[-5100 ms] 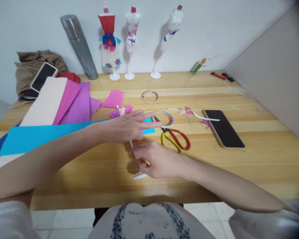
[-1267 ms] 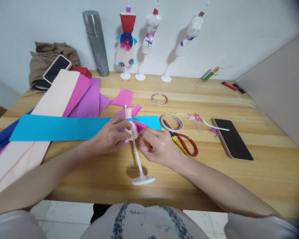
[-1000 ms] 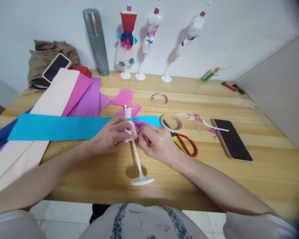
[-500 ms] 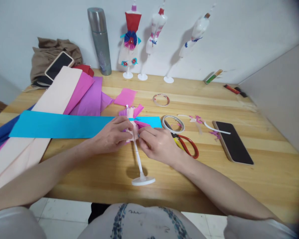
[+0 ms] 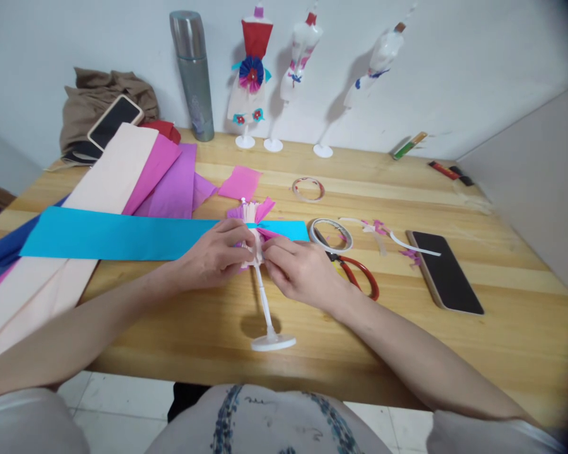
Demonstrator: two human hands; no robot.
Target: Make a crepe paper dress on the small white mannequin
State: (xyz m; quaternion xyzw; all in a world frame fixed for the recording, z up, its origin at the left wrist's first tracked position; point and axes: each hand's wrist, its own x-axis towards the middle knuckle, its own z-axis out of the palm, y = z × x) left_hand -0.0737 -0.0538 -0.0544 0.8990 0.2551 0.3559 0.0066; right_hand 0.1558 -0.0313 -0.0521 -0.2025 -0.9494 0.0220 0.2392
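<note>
Head view, and I'm looking straight down at the work. My left hand (image 5: 213, 255) is curled around the little mannequin (image 5: 255, 243), fingers closed on its paper-wrapped body from the left side, which I judge is there to steady it so the figure doesn't tip on its thin post. My right hand (image 5: 299, 270) comes in from the other side, thumb and fingertips pinched narrow against the pink and purple paper at the waist, pressing the gathered folds in against the body. So the mannequin sits squarely between my two hands, both touching it, with the crepe frill (image 5: 252, 210) fanning out above my fingers and the white round base (image 5: 273, 342) standing on the table (image 5: 454, 353) just below them, nearer to me.

The base is down on the wood, so the table takes the weight and my hands only need to shape the paper.

Just beyond my knuckles lies the blue paper strip (image 5: 108, 233), running out to the left, with pale pink, magenta and violet sheets (image 5: 137, 176) fanned out behind it. Right of my right hand, close by, are the tape roll (image 5: 331, 233) and the red-handled scissors (image 5: 360, 280); a phone (image 5: 443, 271) lies well apart to the right. Against the wall stand three more small mannequins (image 5: 250, 75) and a steel flask (image 5: 192, 72).
</note>
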